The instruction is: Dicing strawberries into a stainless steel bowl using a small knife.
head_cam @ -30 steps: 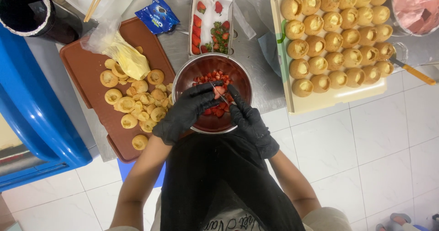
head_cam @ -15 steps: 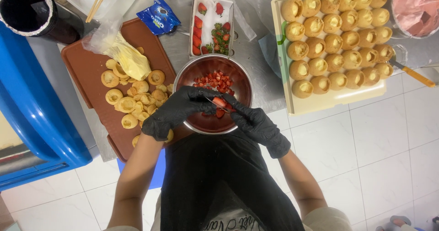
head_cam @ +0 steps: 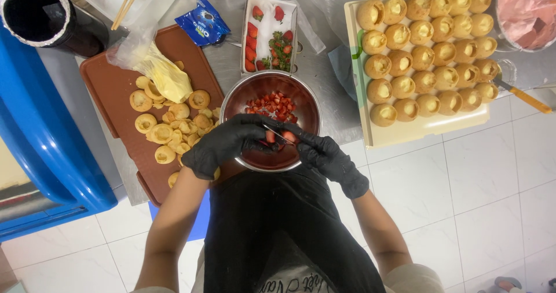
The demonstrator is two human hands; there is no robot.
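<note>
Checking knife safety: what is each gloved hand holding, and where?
Left hand grips a small knife by its handle; right hand pinches a strawberry piece at fingertips.

Bowl (head_cam: 301,104) hemmed by brown tray (head_cam: 110,90) and pastry board (head_cam: 417,132).

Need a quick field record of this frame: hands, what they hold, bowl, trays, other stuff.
left hand: black glove, over the bowl rim, gripping a small knife
right hand: black glove, pinching a strawberry piece against the blade
bowl: round metal bowl, chopped strawberries inside
brown tray: brown tray, pastry shells and a piping bag of yellow cream
white tray: whole strawberries in a white tray
cream board: cream board, rows of filled pastry shells
</note>
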